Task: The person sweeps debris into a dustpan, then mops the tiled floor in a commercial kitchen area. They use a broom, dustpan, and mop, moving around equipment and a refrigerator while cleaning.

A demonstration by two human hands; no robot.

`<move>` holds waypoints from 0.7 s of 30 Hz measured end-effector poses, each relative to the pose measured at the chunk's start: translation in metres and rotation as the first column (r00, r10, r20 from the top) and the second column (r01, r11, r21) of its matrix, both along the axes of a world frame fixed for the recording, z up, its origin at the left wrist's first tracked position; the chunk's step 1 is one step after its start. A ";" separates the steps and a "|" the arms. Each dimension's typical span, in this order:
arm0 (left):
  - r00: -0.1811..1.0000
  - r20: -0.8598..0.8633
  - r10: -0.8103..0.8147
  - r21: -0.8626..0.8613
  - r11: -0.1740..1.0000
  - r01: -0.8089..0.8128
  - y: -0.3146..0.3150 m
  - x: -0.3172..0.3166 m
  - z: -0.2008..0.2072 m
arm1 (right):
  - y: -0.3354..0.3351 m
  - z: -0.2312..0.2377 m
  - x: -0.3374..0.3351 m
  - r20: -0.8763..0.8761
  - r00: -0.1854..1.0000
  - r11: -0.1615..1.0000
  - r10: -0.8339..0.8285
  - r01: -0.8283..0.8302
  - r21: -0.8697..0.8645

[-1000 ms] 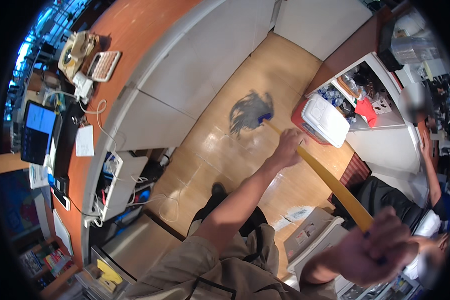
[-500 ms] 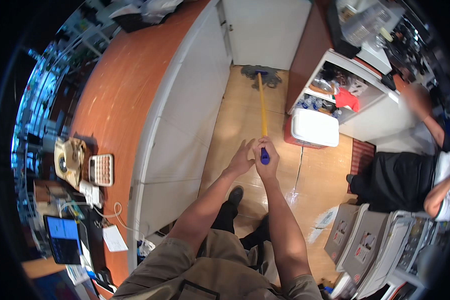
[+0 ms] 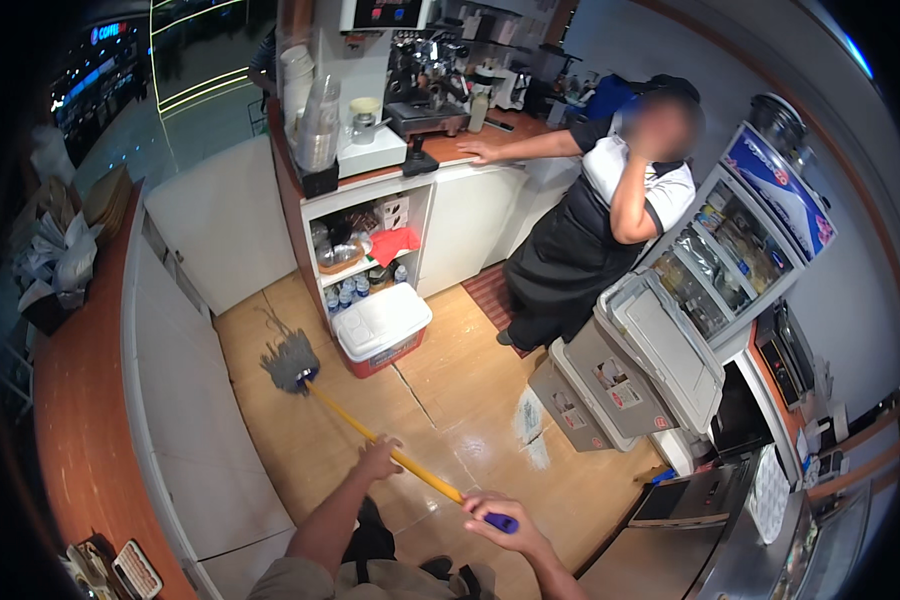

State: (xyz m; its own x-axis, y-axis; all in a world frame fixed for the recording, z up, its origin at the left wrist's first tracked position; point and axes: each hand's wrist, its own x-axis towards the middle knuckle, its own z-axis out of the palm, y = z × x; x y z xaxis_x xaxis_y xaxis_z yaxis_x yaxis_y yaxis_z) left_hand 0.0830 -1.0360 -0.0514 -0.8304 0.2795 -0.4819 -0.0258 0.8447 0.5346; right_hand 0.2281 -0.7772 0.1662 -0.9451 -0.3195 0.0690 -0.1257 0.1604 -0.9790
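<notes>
A mop with a yellow handle [image 3: 425, 472] slants across the wooden floor, its grey string head [image 3: 288, 358] spread flat ahead and to the left. My left hand [image 3: 378, 459] is closed around the middle stretch of the handle. At the near end, my right hand [image 3: 500, 518] grips the handle by its purple end cap [image 3: 501, 522], part of which shows past the fingers. A blue clamp [image 3: 305, 378] joins the handle to the strings.
A red cooler with a white lid [image 3: 381, 322] stands right of the mop head. Beyond it, a person [image 3: 595, 230] in a black apron leans on the counter. Stacked grey bins [image 3: 610, 375] stand at right. A long white-panelled counter [image 3: 175, 330] borders the left.
My view has swung right. The mop head has come back from the white door toward me. My left hand has moved down the handle, away from my right hand.
</notes>
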 end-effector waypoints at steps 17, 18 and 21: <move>0.131 -0.301 -0.945 0.833 -0.193 0.518 0.436 0.446 0.048 | 0.119 0.147 0.405 -0.200 0.093 0.138 -0.975 0.965 -0.224; 0.015 -0.248 -0.969 0.822 -0.202 0.532 0.441 0.448 0.038 | 0.116 0.141 0.409 -0.255 0.065 0.096 -0.965 0.989 -0.109; 0.195 -0.466 -0.863 0.870 -0.407 0.279 0.446 0.445 0.033 | 0.107 0.142 0.400 -0.328 0.008 0.079 -0.945 0.976 -0.203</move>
